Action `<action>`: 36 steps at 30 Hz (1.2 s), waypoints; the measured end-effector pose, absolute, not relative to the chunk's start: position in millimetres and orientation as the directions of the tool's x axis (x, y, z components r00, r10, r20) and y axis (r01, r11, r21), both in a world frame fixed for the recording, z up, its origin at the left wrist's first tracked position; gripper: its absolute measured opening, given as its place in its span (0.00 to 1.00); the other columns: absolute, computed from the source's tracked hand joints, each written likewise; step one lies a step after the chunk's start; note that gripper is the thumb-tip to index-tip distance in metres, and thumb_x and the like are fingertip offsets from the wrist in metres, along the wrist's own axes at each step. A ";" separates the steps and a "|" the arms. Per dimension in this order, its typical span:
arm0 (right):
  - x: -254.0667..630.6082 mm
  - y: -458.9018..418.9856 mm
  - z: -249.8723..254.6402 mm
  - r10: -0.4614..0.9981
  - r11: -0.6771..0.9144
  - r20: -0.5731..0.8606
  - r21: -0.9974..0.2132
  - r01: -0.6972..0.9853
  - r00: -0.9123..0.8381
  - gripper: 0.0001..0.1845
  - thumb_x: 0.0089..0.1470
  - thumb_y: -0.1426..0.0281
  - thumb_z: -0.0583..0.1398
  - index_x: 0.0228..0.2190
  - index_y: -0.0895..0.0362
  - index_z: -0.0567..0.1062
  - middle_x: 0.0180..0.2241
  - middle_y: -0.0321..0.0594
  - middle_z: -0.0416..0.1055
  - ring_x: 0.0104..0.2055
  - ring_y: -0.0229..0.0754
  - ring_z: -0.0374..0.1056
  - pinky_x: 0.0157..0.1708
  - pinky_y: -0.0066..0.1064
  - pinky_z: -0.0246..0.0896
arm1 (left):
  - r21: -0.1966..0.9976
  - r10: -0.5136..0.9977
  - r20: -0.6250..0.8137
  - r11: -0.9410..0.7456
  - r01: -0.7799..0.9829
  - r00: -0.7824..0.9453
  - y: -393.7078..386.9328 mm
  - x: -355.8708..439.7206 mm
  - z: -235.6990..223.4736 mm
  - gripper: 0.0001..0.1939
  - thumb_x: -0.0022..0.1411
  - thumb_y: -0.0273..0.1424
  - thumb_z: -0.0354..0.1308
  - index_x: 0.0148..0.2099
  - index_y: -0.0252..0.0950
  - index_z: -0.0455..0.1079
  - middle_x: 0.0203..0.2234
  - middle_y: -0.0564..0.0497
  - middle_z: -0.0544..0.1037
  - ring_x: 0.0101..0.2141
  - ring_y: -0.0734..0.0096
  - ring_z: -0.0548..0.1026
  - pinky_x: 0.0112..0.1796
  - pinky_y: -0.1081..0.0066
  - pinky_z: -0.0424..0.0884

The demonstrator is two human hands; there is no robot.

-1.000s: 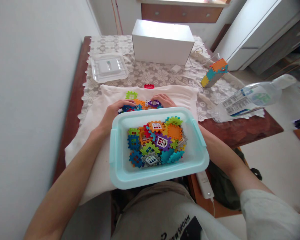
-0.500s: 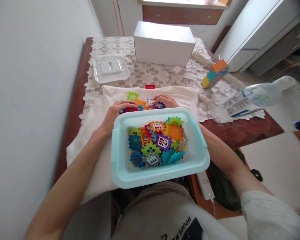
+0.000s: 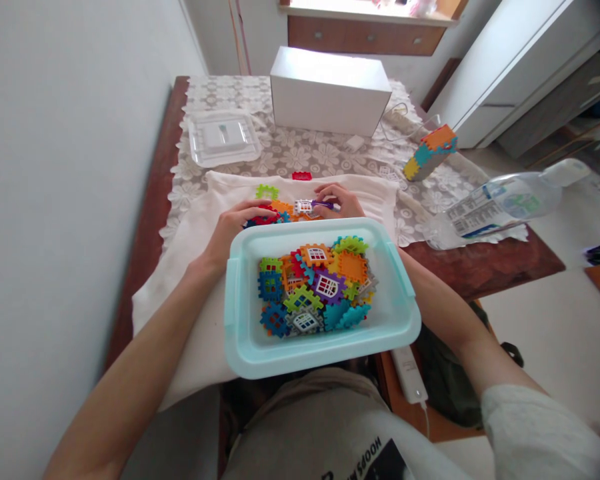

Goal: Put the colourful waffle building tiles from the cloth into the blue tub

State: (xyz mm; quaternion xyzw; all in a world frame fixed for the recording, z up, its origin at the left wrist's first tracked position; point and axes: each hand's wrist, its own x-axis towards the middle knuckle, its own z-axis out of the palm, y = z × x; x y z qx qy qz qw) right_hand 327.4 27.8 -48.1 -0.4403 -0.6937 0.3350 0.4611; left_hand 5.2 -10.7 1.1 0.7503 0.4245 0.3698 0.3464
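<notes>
On my left I have a plain pale wall (image 3: pixel 80 167). Ahead, past the far end of the reddish-brown tabletop (image 3: pixel 505 259), I face a brown drawer front (image 3: pixel 345 37) (I count three knobs (image 3: pixel 371 39) on it) beneath a pale ledge (image 3: pixel 365 13) washed in bright light. To my right I see a big white cabinet (image 3: pixel 500 63), with pale floor (image 3: pixel 520 320) below.

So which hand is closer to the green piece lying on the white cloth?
Left. The left hand is just nearer the camera and left of the green piece; the right hand is farther, to its right.
</notes>
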 end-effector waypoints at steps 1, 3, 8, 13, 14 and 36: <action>327.5 29.2 -47.6 0.930 0.363 0.331 -0.897 0.252 -0.160 0.24 0.51 0.48 0.73 0.38 0.52 0.77 0.56 0.48 0.79 0.53 0.49 0.78 0.56 0.43 0.77 | 0.838 0.896 0.271 -0.399 0.372 0.352 -10.8 5.7 0.6 0.23 0.58 0.51 0.77 0.49 0.43 0.91 0.59 0.42 0.86 0.61 0.42 0.82 0.69 0.46 0.73; 328.9 32.4 -45.3 0.953 0.294 0.280 -0.947 0.129 -0.115 0.28 0.49 0.44 0.75 0.37 0.52 0.76 0.55 0.47 0.80 0.50 0.47 0.79 0.54 0.42 0.78 | 0.845 0.900 0.279 -0.396 0.360 0.336 -10.7 6.7 -1.2 0.21 0.60 0.52 0.76 0.47 0.43 0.91 0.57 0.41 0.87 0.59 0.43 0.83 0.67 0.48 0.75; 339.6 33.4 -26.7 0.982 0.160 0.172 -0.977 -0.144 -0.076 0.33 0.52 0.36 0.71 0.40 0.49 0.74 0.53 0.43 0.84 0.50 0.48 0.81 0.52 0.42 0.82 | 0.839 0.882 0.261 -0.409 0.360 0.393 -10.1 6.6 -4.3 0.20 0.63 0.52 0.74 0.48 0.45 0.91 0.57 0.42 0.87 0.59 0.44 0.83 0.69 0.47 0.73; 347.8 15.8 8.3 0.960 0.243 0.263 -0.953 -0.180 -0.093 0.32 0.59 0.34 0.67 0.45 0.47 0.76 0.54 0.42 0.83 0.61 0.52 0.79 0.56 0.47 0.83 | 0.829 0.871 0.271 -0.428 0.360 0.410 -10.8 4.1 -2.5 0.19 0.58 0.47 0.77 0.49 0.47 0.90 0.58 0.43 0.87 0.59 0.43 0.83 0.69 0.46 0.73; 347.7 11.3 15.0 0.956 0.256 0.275 -0.951 -0.175 -0.096 0.32 0.60 0.33 0.66 0.46 0.47 0.76 0.54 0.42 0.83 0.62 0.52 0.79 0.55 0.47 0.84 | 0.831 0.874 0.275 -0.426 0.358 0.401 -11.0 3.9 -2.1 0.17 0.59 0.46 0.77 0.49 0.47 0.91 0.58 0.43 0.87 0.59 0.43 0.83 0.68 0.46 0.73; 360.1 14.8 1.0 0.852 0.504 0.319 -0.713 0.487 -0.414 0.23 0.65 0.53 0.71 0.56 0.49 0.85 0.61 0.48 0.80 0.62 0.54 0.76 0.67 0.51 0.73 | 0.746 0.835 0.331 -0.517 0.419 0.440 -6.9 4.5 -9.3 0.19 0.68 0.45 0.70 0.56 0.43 0.86 0.60 0.43 0.86 0.62 0.47 0.82 0.69 0.48 0.74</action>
